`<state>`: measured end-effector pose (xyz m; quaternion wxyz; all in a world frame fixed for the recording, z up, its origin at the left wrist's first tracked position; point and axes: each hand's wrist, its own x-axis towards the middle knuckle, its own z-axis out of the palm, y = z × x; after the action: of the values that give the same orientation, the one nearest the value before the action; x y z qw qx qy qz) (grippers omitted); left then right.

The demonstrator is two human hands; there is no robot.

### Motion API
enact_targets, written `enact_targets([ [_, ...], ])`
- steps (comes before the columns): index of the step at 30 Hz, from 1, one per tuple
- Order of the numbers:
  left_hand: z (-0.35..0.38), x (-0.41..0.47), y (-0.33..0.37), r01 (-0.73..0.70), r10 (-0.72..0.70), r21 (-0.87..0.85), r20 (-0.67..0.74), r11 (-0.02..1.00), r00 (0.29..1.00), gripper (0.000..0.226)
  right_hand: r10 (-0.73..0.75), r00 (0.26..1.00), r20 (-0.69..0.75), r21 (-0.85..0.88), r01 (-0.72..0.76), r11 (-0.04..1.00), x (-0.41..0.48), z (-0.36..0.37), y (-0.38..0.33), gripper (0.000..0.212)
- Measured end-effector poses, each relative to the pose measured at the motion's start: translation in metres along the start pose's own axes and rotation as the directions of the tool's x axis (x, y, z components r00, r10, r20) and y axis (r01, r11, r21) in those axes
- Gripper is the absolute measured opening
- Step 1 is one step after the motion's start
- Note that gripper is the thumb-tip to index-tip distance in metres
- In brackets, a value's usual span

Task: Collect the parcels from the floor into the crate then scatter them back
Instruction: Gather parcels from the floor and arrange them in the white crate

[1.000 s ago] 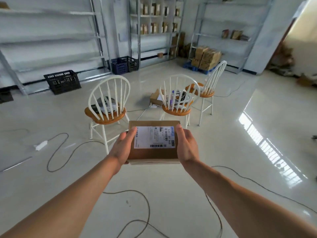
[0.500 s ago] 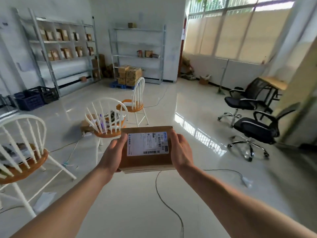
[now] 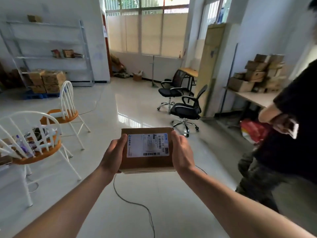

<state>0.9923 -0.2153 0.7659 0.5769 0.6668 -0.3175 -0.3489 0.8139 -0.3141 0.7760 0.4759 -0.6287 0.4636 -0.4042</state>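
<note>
I hold a brown cardboard parcel [image 3: 147, 162] with a white shipping label on top, level in front of me at mid-frame, well above the floor. My left hand [image 3: 114, 154] grips its left side, thumb on the top edge. My right hand [image 3: 181, 152] grips its right side the same way. No crate is in view.
Two white spindle chairs [image 3: 39, 134] stand at the left. Two black office chairs [image 3: 186, 109] stand ahead right. A person in dark clothes [image 3: 291, 148] stands close at the right. A cable [image 3: 130, 201] snakes across the shiny floor below the parcel. Stacked cartons [image 3: 259, 73] sit on a table at the right.
The view has swung right across the room: the shelves and white chairs slid left, the office chairs and a person came into view. Both hands keep the same hold on the parcel.
</note>
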Motion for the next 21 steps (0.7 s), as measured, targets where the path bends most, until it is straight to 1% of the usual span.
enact_targets([
  [2, 0.019, 0.0, 0.001, 0.01, -0.008, -0.028, 0.065, 1.0, 0.998, 0.079, -0.004, 0.998, -0.065, -0.018, 0.003, 1.0, -0.006, -0.024, 0.004, 0.049],
  [5, 0.054, -0.005, 0.005, 0.013, -0.005, -0.059, 0.14, 0.998, 0.99, 0.078, -0.005, 0.99, -0.139, -0.024, 0.002, 1.0, -0.014, -0.063, 0.008, 0.043],
  [9, 0.102, -0.013, 0.012, 0.017, -0.005, -0.046, 0.249, 0.999, 0.968, 0.078, 0.036, 0.975, -0.217, -0.036, -0.045, 0.998, -0.022, -0.114, 0.017, 0.045],
  [13, 0.149, -0.018, 0.021, -0.015, 0.027, -0.036, 0.348, 0.999, 0.937, 0.09, 0.037, 0.951, -0.306, -0.033, -0.049, 0.998, -0.026, -0.166, 0.023, 0.04],
  [17, 0.212, -0.032, 0.037, -0.04, 0.053, -0.039, 0.427, 0.998, 0.903, 0.078, 0.054, 0.928, -0.368, -0.003, -0.059, 0.998, -0.029, -0.23, 0.031, 0.038],
  [18, 0.23, -0.037, 0.04, -0.039, 0.051, -0.037, 0.437, 0.999, 0.898, 0.078, 0.059, 0.921, -0.384, -0.002, -0.065, 0.998, -0.03, -0.248, 0.034, 0.038],
  [21, 0.282, -0.047, 0.047, -0.041, 0.069, -0.07, 0.462, 0.997, 0.884, 0.091, 0.053, 0.901, -0.431, -0.007, -0.062, 0.998, -0.031, -0.301, 0.044, 0.042],
])
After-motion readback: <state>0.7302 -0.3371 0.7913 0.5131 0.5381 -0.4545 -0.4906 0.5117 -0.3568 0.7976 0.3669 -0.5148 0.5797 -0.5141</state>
